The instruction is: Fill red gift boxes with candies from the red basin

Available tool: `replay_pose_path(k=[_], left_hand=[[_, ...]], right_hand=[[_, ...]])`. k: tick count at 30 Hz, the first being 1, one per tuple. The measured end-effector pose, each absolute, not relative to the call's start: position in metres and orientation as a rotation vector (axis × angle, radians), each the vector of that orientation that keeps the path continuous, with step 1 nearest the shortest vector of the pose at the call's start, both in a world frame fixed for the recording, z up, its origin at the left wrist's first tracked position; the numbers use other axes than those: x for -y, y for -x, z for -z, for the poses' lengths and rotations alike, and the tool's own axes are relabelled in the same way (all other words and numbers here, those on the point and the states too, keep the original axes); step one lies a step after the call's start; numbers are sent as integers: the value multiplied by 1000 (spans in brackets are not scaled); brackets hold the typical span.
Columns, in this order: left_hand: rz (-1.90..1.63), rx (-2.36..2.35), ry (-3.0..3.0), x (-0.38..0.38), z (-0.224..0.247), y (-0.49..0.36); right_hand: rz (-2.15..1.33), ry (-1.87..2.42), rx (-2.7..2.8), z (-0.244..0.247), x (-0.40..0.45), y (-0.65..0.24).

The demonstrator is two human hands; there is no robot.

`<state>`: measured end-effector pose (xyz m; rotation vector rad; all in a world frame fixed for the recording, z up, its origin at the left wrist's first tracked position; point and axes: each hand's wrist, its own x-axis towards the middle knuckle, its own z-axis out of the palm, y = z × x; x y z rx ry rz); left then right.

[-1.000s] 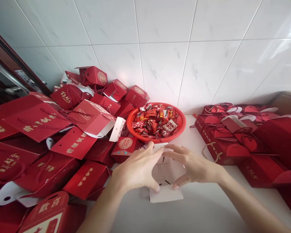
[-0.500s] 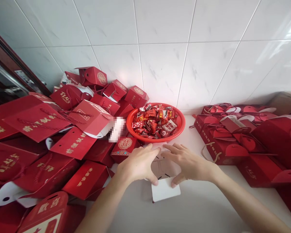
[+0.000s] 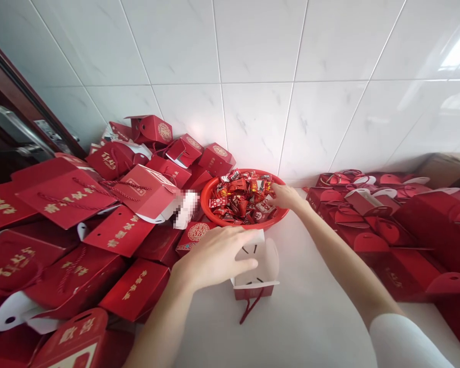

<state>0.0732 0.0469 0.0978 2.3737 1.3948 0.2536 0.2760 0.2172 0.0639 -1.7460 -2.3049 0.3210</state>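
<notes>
An opened gift box point(image 3: 254, 292), red outside and white within, stands on the white tabletop with its flaps up and a red cord hanging from its front. My left hand point(image 3: 214, 258) is at the box's left side, thumb and fingers apart over its opening. My right hand point(image 3: 285, 198) has its fingers stretched over the right rim of a red plastic basket point(image 3: 240, 223), touching or just above the wrapped candies point(image 3: 245, 197) heaped inside. I see nothing held in either hand.
Many red gift boxes point(image 3: 128, 230) with cords and gold lettering are piled on the left. More red boxes point(image 3: 368, 235) stand in rows on the right, a brown carton point(image 3: 446, 166) behind them. A tiled wall point(image 3: 256, 128) closes off the back.
My right hand has left the box and moved forward to the candy basket. My left hand stays by the box, whose front flap now stands open with the cord showing.
</notes>
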Motion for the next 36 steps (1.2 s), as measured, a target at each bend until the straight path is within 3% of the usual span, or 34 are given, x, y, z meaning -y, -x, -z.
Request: replay_pose_path(k=[5,12,18,28,36], left_hand=[[-734,-1445,-2196,-82,-90,-60],[-1300,-1308,-1756,-152,-51,-48],[-1276,-1359,-1619,-173,-25,-54],[-1131,-1395,-1684,-172,-17,-57],[-1208,-1378,-1572,-171,-20,-58]], right_hand=[[-384,1717,2232,-39,-233,-256],[-746,1270,2083,-29,-243,-263],[-909,1072,1927,-29,-243,-267],[-465,1568,2021,-30,-271,-241],[-497,1426,2122,-37,-267,-240]])
